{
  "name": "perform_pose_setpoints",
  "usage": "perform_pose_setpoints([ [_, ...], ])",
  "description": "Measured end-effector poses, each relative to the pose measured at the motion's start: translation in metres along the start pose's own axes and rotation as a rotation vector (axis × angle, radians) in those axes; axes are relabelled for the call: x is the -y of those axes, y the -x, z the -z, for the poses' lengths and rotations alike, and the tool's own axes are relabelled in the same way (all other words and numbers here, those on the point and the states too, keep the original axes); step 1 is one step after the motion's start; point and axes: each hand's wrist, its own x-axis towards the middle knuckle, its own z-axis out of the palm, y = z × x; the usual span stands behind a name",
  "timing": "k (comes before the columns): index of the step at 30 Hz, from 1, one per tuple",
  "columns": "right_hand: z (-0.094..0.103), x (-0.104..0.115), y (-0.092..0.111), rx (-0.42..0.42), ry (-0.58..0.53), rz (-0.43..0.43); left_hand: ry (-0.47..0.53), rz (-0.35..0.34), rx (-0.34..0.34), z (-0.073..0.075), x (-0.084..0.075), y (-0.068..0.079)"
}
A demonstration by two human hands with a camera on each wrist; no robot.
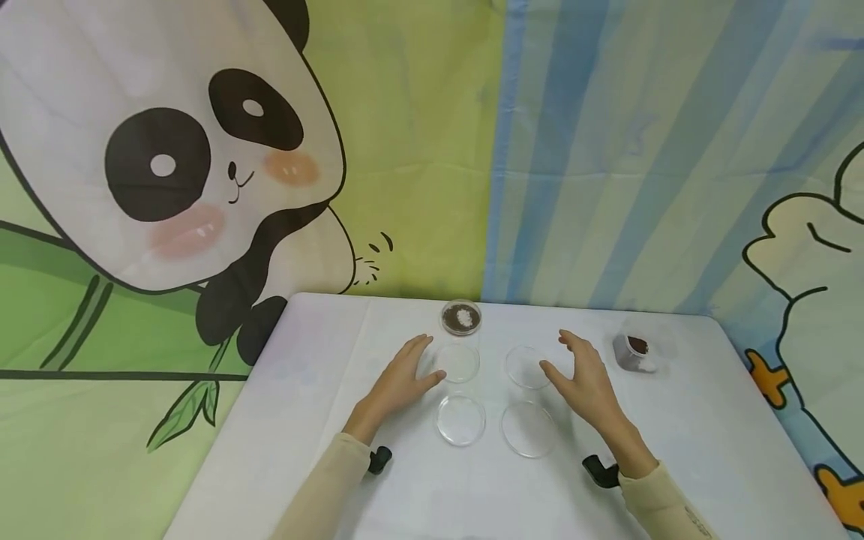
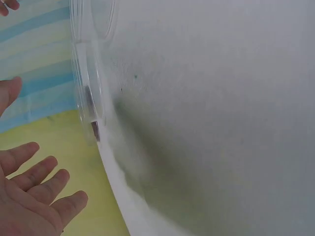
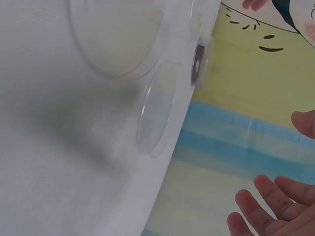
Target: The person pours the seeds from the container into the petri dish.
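Observation:
My left hand [image 1: 400, 379] hovers over the white table to the left of several clear round dishes, fingers spread and nothing in its grasp. Opposite it, my right hand [image 1: 586, 384] is also spread and holds nothing; its thumb overlaps the edge of the far right dish [image 1: 523, 367] in the head view. The far left dish [image 1: 462, 364] lies nearest my left thumb. Closer to me are the near left dish [image 1: 461, 421] and the near right dish [image 1: 529, 430]. In the wrist views, the left fingers [image 2: 44, 182] and right fingers [image 3: 256, 206] are apart from the dishes.
At the table's back edge stands a round dish [image 1: 461, 319] with dark brown and white contents. A small clear container [image 1: 632, 354] with dark brown material sits beyond my right hand. A printed cloth [image 1: 418, 150] with a panda hangs behind the table [image 1: 337, 337].

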Motion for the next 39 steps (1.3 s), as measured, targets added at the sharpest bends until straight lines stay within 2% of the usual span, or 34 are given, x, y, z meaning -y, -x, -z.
perform_pose_setpoints([
  [8, 0.023, -0.021, 0.002, -0.066, 0.060, -0.004, 0.004, 0.000, 0.004, -0.003, -0.002, 0.000],
  [15, 0.051, -0.055, -0.001, -0.163, 0.073, -0.117, -0.035, 0.037, 0.070, -0.006, 0.001, -0.015],
  [24, 0.072, -0.094, 0.001, -0.235, 0.120, -0.402, -0.123, 0.020, 0.139, -0.011, 0.004, -0.032],
  [27, 0.073, -0.104, 0.002, -0.247, 0.112, -0.473, -0.165, 0.043, 0.148, -0.011, 0.005, -0.035],
  [32, 0.073, -0.115, 0.003, -0.212, 0.082, -0.602, -0.192, 0.094, 0.178, -0.013, 0.009, -0.037],
  [35, 0.071, -0.121, 0.004, -0.186, 0.045, -0.675, -0.205, 0.101, 0.189, -0.015, 0.011, -0.037],
  [39, 0.069, -0.126, 0.005, -0.155, 0.013, -0.732, -0.227, 0.108, 0.194, -0.018, 0.012, -0.036],
])
